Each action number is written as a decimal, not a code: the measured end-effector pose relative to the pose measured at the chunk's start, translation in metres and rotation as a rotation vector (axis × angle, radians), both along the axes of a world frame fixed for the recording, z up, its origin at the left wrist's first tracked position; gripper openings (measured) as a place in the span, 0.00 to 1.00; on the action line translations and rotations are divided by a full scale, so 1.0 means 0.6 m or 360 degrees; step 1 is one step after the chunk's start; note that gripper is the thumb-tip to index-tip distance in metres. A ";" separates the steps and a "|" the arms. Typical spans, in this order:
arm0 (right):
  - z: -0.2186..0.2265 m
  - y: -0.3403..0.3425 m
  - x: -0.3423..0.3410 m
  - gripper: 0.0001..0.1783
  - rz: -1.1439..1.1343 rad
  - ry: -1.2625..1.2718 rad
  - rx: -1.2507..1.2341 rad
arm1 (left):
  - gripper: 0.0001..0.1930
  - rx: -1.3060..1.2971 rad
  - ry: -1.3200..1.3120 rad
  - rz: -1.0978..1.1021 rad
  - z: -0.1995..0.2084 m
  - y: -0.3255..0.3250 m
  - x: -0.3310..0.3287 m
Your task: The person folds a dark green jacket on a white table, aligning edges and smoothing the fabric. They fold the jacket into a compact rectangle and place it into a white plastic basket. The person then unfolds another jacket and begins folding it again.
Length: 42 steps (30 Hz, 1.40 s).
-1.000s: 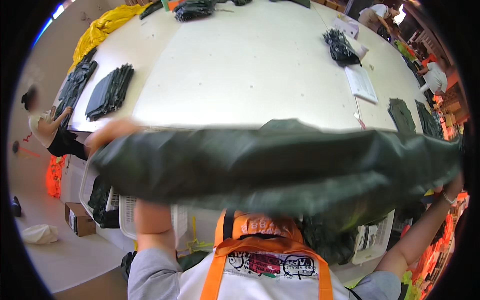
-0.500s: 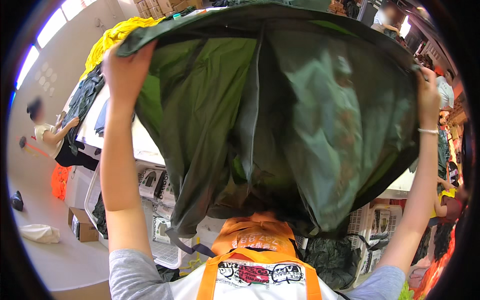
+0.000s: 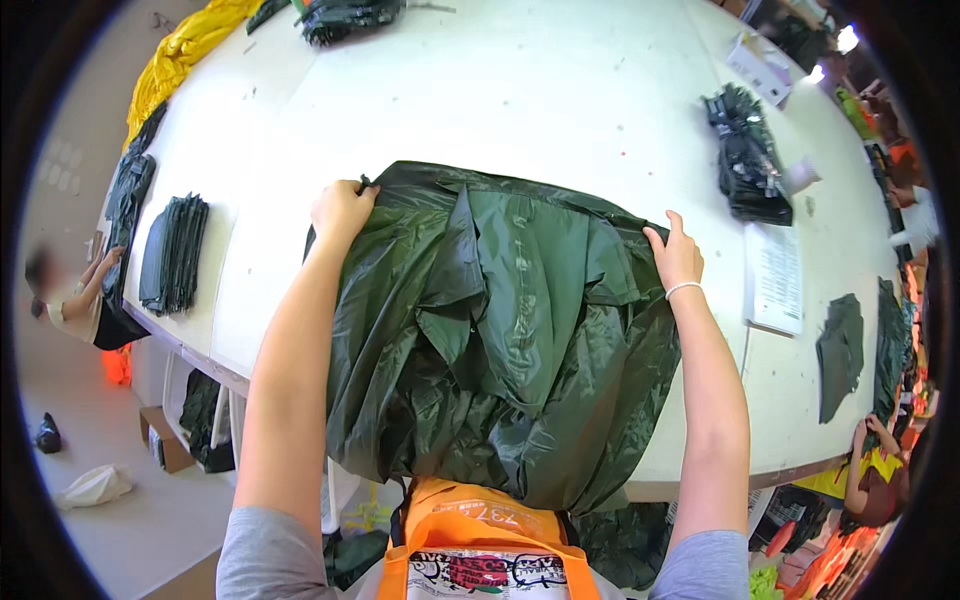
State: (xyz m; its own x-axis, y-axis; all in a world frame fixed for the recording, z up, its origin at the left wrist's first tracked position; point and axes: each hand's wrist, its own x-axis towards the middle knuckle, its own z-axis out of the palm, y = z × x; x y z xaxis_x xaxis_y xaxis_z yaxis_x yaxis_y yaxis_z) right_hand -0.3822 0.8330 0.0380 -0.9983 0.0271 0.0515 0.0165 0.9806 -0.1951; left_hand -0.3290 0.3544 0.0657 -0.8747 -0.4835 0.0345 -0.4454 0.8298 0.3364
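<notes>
Left hand [image 3: 342, 212] grips the dark green garment [image 3: 530, 300]; right hand [image 3: 681, 258], partly open, touches its opposite edge.

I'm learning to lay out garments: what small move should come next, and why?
I'd probably hold the dark green garment by its upper edge with the left hand and smooth its middle with the right hand: it's spread over the white table, but visibly rumpled.
</notes>
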 end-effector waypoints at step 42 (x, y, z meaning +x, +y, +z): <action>0.067 -0.176 0.316 0.38 -0.0686 -0.0480 -0.2433 | 0.18 0.3471 0.0030 0.0767 -0.020 0.328 0.370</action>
State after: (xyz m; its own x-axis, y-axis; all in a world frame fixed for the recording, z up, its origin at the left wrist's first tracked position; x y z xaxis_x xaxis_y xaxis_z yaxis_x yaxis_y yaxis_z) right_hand -0.1928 0.7277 0.0783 -0.8716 0.1329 -0.4718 0.4415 -0.2053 -0.8735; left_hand -0.1068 0.5513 0.0539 -0.7212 0.1105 -0.6839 -0.4250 -0.8502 0.3108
